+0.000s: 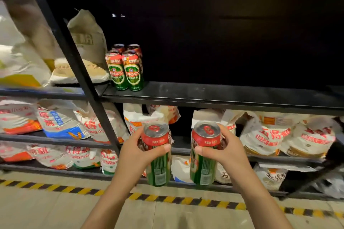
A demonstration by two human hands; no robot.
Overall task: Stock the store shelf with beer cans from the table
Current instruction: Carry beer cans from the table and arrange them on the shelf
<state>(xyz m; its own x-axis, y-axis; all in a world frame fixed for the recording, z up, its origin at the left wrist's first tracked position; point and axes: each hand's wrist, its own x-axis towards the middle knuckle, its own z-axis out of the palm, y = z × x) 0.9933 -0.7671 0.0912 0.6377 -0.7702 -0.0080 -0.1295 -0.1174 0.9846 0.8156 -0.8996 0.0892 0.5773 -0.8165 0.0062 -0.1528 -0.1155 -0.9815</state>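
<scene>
My left hand (138, 151) grips a tall green and red beer can (158, 156) upright, fingers wrapped round its upper half. My right hand (226, 149) grips a second, matching beer can (204, 154) the same way. Both cans hang in front of the lower shelves, below the black middle shelf (223, 96). On that shelf, at its left end, stands a tight cluster of several green and red beer cans (125, 69). The shelf to the right of the cluster is bare and dark.
A black slanted upright post (74, 57) divides the shelving. Paper sacks (87, 42) fill the shelf left of the cans. White and red bags (290, 135) crowd the lower shelves. Yellow-black hazard tape (186, 200) runs along the floor.
</scene>
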